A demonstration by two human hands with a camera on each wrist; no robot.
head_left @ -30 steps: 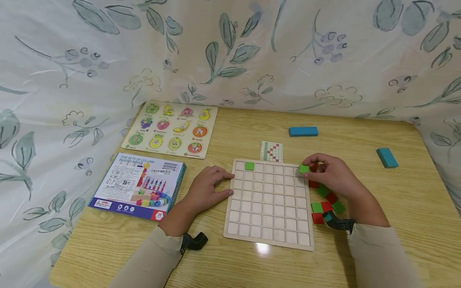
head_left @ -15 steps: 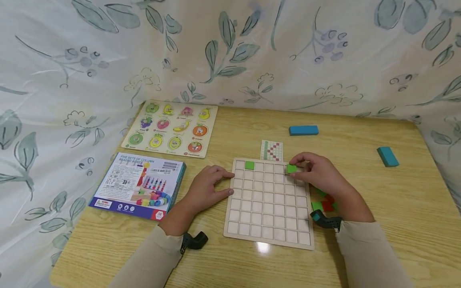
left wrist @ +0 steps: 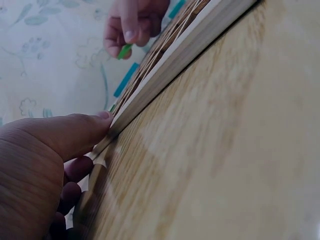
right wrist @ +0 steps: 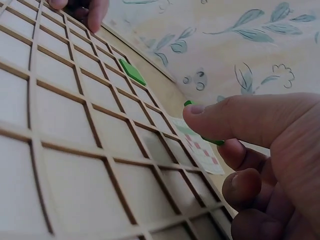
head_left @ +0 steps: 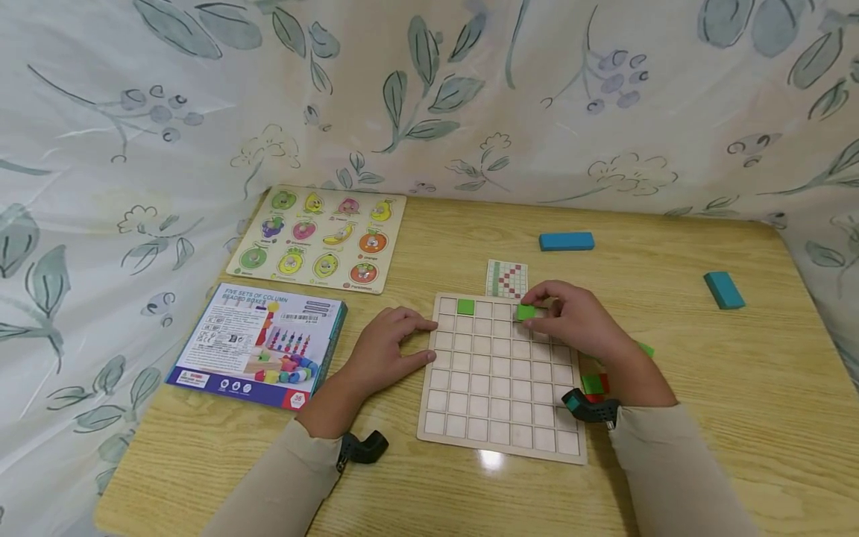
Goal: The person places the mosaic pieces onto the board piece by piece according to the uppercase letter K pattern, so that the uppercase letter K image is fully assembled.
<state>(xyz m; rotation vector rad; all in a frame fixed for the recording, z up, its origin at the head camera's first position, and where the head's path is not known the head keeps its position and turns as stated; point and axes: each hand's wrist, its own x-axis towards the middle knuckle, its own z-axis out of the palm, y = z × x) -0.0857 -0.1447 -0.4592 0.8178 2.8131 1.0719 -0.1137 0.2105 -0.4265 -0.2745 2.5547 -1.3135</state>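
A wooden grid board [head_left: 499, 436] lies on the table in front of me. One green tile [head_left: 465, 306] sits in its top row, second cell from the left, also seen flat in the grid [right wrist: 132, 72]. My right hand [head_left: 570, 317] pinches another green tile [head_left: 526, 312] just above the top row, near the board's right side; thumb and fingers hold the tile [right wrist: 212, 141]. My left hand [head_left: 385, 350] rests against the board's left edge, thumb on the rim [left wrist: 95, 127]. A small pattern card [head_left: 506, 280] lies just beyond the board.
Red and green tiles [head_left: 593, 383] lie right of the board, partly hidden by my right wrist. Two blue blocks [head_left: 567, 241] [head_left: 724, 289] lie farther back and right. A fruit puzzle [head_left: 321, 239] and a toy box [head_left: 258, 344] lie left. Floral cloth [head_left: 429, 97] walls the table.
My right hand carried the green tile leftward from the board's right edge to over the top row. The left hand stayed on the board's left edge.
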